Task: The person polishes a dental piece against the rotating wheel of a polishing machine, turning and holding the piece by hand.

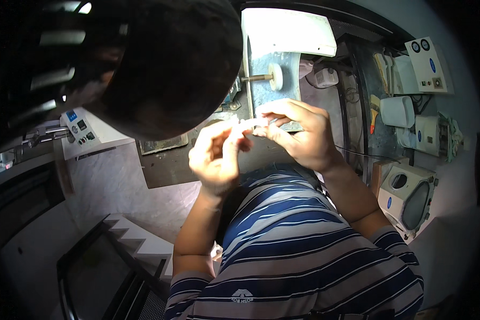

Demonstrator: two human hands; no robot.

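Note:
Both hands meet in front of my striped shirt, at the near side of the bench. Between them is a small pale pinkish piece (250,124), bright under the light; its exact kind cannot be made out. My left hand (214,152) pinches its left end with thumb and fingertips. On the other end, the bent fingers and thumb of my right hand (300,130) are closed. Just beyond the hands, a white polishing wheel (276,77) sits on the spindle (257,78) of a bench lathe, apart from the piece.
A large dark rounded shape (176,64) covers the upper left and hides part of the bench. Above the wheel is a white hood (288,32). To the right are a brush (375,112), a white container (397,111) and a boxy machine with a window (408,194).

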